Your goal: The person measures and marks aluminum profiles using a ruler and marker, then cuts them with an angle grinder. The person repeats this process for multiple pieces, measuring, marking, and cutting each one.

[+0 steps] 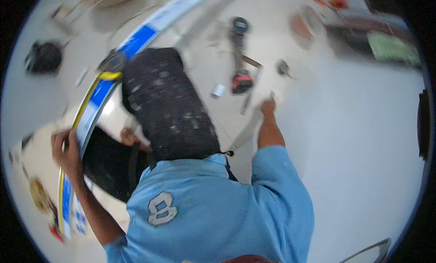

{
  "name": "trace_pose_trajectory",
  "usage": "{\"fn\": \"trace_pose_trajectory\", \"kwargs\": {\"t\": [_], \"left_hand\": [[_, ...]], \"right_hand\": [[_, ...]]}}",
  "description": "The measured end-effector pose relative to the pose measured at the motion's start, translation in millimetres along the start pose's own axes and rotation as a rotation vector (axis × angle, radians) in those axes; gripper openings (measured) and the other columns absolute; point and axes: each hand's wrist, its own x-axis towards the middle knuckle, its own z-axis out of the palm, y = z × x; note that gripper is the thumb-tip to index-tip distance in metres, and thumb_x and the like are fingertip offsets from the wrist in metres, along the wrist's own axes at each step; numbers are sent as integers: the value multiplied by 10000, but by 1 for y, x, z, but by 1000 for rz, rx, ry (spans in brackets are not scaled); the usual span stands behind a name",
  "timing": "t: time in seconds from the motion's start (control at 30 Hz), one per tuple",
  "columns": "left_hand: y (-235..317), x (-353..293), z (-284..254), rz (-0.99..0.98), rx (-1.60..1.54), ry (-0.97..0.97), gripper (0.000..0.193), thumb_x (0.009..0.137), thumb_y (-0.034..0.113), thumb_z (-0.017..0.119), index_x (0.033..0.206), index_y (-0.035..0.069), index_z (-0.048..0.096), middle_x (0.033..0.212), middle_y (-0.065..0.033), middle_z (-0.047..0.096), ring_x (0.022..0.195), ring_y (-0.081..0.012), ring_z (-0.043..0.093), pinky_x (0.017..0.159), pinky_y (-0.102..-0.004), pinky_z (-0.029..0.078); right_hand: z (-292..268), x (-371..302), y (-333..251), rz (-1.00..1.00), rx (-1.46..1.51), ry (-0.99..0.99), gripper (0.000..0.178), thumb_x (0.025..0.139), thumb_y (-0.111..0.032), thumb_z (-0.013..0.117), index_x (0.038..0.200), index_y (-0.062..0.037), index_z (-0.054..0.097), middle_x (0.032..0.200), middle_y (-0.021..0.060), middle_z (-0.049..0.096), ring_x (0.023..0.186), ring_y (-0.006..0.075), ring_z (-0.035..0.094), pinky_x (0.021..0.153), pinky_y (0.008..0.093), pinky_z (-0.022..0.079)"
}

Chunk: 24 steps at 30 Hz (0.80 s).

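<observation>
A long strip (97, 97) covered in blue and white film runs across my left side and over my bent leg. Along its outer edge lies the yellow blade of a tape measure (112, 63), whose dark case rests on the strip near my knee. My left hand (68, 151) grips the strip's edge together with the blade, thumb and fingers around them. My right hand (268, 107) is held low over the floor at the right, fingers closed. Something small and thin sticks out of it, too blurred to name.
A cordless power tool with a red-and-black battery (242, 82) lies ahead on the tiled floor, beside an angled metal piece (252, 88) and a small white object (218, 90). A dark bundle (44, 57) is at far left. A green item (394, 48) lies on things at far right.
</observation>
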Motion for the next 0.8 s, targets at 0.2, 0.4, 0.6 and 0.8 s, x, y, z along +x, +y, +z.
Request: {"fn": "trace_pose_trajectory", "kwargs": {"t": [0.2,0.4,0.6,0.8], "left_hand": [[8,11,8,-61,-12,6,128,954,134,849,1012,20,837,977,-94,713,887,-201,693,828,-354,579],[50,16,2,52,15,63,116,939,157,838,951,42,847,921,-100,699,882,-240,675,797,-403,568],[57,2,3,1,51,82,113,925,155,840,948,45,854,926,-115,708,931,-275,666,853,-441,556],[49,9,9,85,26,115,134,930,158,851,968,30,840,907,-100,678,839,-215,657,744,-394,575]], "right_hand": [[61,21,69,33,-289,330,323,1048,-442,685,1081,-218,916,1099,-5,884,993,220,839,860,439,618],[9,4,21,544,1259,42,209,1063,-311,716,1072,-112,780,1051,37,793,884,211,724,760,366,568],[-217,-50,2,-270,2537,331,204,1088,-263,679,1088,-65,635,929,51,681,735,169,616,636,296,524],[-444,-284,-125,-1055,2427,178,270,1013,-107,696,1265,-12,678,1073,137,742,862,198,727,678,297,571]]}}
